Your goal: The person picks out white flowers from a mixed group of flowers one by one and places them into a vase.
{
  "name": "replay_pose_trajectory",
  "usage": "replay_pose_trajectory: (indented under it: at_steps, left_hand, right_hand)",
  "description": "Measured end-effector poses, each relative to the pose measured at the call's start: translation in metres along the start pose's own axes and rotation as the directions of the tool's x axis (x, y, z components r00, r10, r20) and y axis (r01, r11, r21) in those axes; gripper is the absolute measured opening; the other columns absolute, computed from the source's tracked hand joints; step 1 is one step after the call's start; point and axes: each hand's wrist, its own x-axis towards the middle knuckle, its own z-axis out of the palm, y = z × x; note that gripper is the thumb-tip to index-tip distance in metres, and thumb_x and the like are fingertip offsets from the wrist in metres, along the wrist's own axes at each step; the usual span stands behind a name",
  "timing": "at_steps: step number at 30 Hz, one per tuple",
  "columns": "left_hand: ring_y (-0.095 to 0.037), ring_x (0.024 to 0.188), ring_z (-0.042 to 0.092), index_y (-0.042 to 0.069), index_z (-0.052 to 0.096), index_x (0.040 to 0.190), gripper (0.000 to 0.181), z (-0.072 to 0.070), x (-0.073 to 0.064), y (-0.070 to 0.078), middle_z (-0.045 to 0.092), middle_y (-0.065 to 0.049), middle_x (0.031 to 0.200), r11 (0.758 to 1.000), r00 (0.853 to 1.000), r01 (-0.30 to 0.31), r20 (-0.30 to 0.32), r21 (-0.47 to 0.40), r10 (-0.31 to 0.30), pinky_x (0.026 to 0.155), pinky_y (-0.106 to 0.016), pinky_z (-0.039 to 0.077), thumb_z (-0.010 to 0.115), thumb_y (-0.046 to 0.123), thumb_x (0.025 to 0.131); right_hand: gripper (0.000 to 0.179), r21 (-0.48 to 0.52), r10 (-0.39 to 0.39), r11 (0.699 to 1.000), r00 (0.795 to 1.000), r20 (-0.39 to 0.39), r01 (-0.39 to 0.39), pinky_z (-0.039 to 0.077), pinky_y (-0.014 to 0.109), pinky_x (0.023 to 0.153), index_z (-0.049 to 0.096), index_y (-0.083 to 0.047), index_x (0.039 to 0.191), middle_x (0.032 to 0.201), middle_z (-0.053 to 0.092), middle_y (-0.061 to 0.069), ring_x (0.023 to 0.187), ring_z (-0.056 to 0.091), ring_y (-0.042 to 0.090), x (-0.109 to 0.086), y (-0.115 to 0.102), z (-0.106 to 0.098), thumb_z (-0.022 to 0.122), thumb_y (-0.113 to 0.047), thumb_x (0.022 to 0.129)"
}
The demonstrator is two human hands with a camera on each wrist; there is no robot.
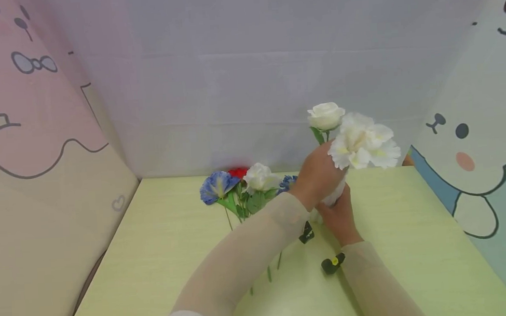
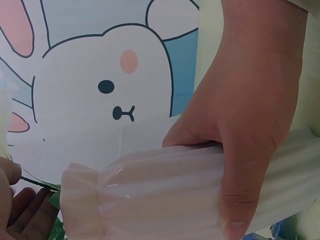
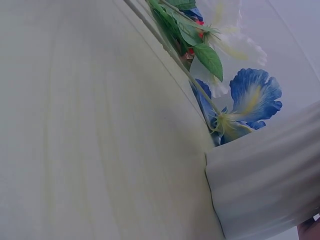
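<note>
My right hand (image 1: 341, 215) grips a white ribbed vase (image 2: 145, 200) round its body, the thumb across the near side in the left wrist view. In the right wrist view the vase's base (image 3: 265, 185) is close over the table. At the vase's mouth, my left hand (image 1: 323, 173) pinches a thin dark flower stem (image 2: 37, 183) between thumb and fingers, with green leaves at the rim. Above the hands stand a white rose (image 1: 326, 116) and a large white ruffled flower (image 1: 361, 144). The left hand hides much of the vase in the head view.
Left of the hands lie artificial flowers: a blue one (image 1: 218, 186), a red one (image 1: 238, 173), a white one (image 1: 260, 177) and a dark blue one (image 1: 287, 182). Their stems run toward the table's (image 1: 175, 240) front. Printed cloth walls (image 1: 252, 80) enclose the table.
</note>
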Motion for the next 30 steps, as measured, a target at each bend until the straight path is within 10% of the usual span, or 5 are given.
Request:
replay_pose_trajectory:
  at_steps: [6, 12, 22, 30]
  left_hand:
    - [-0.007, 0.105, 0.063, 0.013, 0.048, 0.150, 0.056, 0.003, -0.002, 0.007, 0.063, 0.004, 0.125, 0.999, 0.999, 0.039, 0.009, 0.001, -0.039, 0.093, -0.018, 0.049, 0.067, 0.035, 0.101]
    - [-0.010, 0.077, 0.048, 0.016, 0.050, 0.099, 0.012, 0.005, -0.006, 0.007, 0.052, 0.005, 0.091, 0.998, 0.998, -0.059, -0.027, -0.017, 0.059, 0.067, -0.020, 0.042, 0.056, 0.023, 0.107]
    - [-0.007, 0.078, 0.053, 0.019, 0.054, 0.096, 0.011, 0.019, 0.001, 0.005, 0.054, 0.008, 0.090, 0.990, 1.000, 0.022, 0.000, 0.136, -0.022, 0.069, -0.021, 0.046, 0.054, 0.020, 0.107]
    - [-0.010, 0.092, 0.059, 0.016, 0.062, 0.105, 0.005, 0.022, 0.007, 0.009, 0.057, 0.005, 0.098, 0.922, 0.996, 0.051, 0.054, 0.384, -0.077, 0.079, -0.024, 0.053, 0.060, 0.020, 0.104]
  right_hand:
    - [0.093, -0.015, 0.030, 0.999, 1.000, 0.004, -0.030, 0.032, 0.051, 0.116, 0.018, -0.010, 0.159, 0.152, 0.036, 0.014, 0.137, 0.041, 0.030, 0.006, 0.023, -0.001, 0.079, -0.012, 0.089]
    - [0.090, -0.030, -0.032, 0.999, 0.999, 0.025, 0.032, 0.030, 0.050, 0.118, 0.016, -0.009, 0.158, 0.155, 0.032, 0.013, 0.140, 0.038, 0.029, 0.003, 0.008, -0.002, 0.075, -0.007, 0.090]
    - [0.087, -0.083, -0.050, 0.995, 0.999, 0.002, 0.050, 0.030, 0.051, 0.118, 0.020, -0.011, 0.159, 0.157, 0.030, 0.014, 0.142, 0.036, 0.029, 0.007, 0.023, -0.002, 0.074, -0.009, 0.090]
    - [0.077, -0.127, -0.082, 0.989, 0.997, -0.001, 0.081, 0.027, 0.050, 0.120, 0.020, -0.004, 0.157, 0.155, 0.030, 0.019, 0.142, 0.034, 0.032, 0.008, 0.021, 0.000, 0.062, 0.002, 0.092]
